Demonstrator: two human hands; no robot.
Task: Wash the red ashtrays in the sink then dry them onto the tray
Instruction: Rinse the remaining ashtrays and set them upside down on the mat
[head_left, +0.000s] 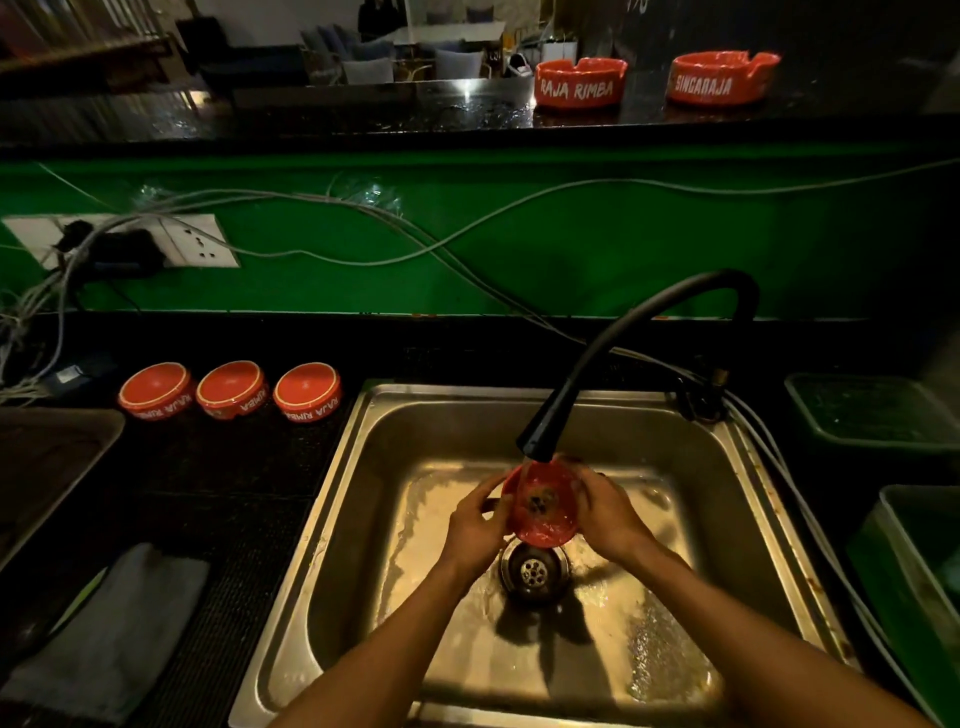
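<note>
I hold the red ashtray (543, 506) over the sink (363, 467) drain, tipped toward me under the tap (540, 441). Left hand (475, 525) and right hand (605, 514) fingers curl round its sides, both equally near.

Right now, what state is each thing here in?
Held ashtray: tilted under the faucet, dirty inside
Faucet: spout over the ashtray
Left hand: grips ashtray
Right hand: grips ashtray
Three counter ashtrays: upside down
Two shelf ashtrays: upright
Sink: wet
</note>
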